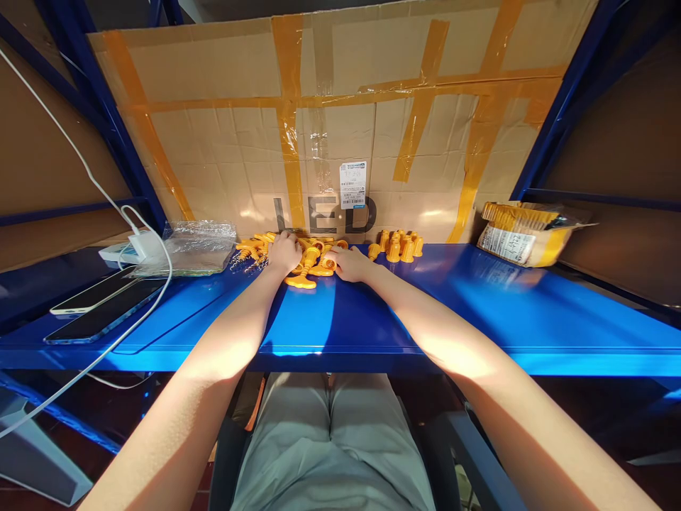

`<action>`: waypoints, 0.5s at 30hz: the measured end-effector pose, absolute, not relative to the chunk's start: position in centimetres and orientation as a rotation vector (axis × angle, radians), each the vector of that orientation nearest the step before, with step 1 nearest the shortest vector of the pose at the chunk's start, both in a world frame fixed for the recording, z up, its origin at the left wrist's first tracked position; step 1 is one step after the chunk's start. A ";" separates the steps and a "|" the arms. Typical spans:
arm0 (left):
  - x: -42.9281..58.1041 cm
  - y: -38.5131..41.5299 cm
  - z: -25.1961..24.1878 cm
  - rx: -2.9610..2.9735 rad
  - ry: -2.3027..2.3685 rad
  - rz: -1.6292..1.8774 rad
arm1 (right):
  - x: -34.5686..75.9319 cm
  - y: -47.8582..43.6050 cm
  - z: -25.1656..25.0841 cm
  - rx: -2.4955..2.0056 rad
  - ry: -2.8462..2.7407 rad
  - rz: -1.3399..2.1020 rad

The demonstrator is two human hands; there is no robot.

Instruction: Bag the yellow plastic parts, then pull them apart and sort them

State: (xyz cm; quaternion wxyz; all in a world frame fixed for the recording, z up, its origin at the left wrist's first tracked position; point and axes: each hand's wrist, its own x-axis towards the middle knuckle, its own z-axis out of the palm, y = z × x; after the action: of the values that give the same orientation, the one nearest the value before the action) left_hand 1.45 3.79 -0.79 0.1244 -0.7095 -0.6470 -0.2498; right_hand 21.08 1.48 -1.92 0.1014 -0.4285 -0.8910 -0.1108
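A heap of small orange plastic parts (311, 262) lies on the blue shelf (372, 319) against the cardboard back wall. My left hand (284, 253) rests on the heap's left side with its fingers curled over some parts. On the heap's right side my right hand (348, 264) has its fingers bent in among the parts. What either hand holds is hidden. A second small group of upright orange parts (398, 246) stands just to the right of my right hand.
Two phones (101, 305) lie at the left with a white charger (145, 245) and cable. A clear plastic bag (194, 245) sits beside them. An orange packet (524, 231) lies at the far right. Blue uprights frame both sides.
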 end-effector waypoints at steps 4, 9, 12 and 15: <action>1.6 3.8 -0.9 -2.087 -1.859 -0.743 | 21.3 2.0 -1.8 -1.297 -2.552 -0.354; 1.7 3.9 -0.8 -2.101 -1.755 -0.776 | 22.5 3.4 -1.4 -1.300 -2.179 -0.275; 1.8 3.8 -0.5 -2.160 -1.629 -0.815 | 23.1 4.1 -1.1 -1.185 -1.932 -0.151; 2.0 3.2 -0.2 -2.246 -1.468 -0.857 | 23.2 4.6 -0.6 -1.044 -1.690 -0.013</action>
State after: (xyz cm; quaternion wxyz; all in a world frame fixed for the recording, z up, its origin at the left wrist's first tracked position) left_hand 2.00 3.21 -0.18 0.1617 -0.7869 -0.5144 -0.3001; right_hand 23.21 4.56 -0.59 0.5459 -0.4402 -0.7129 -0.0054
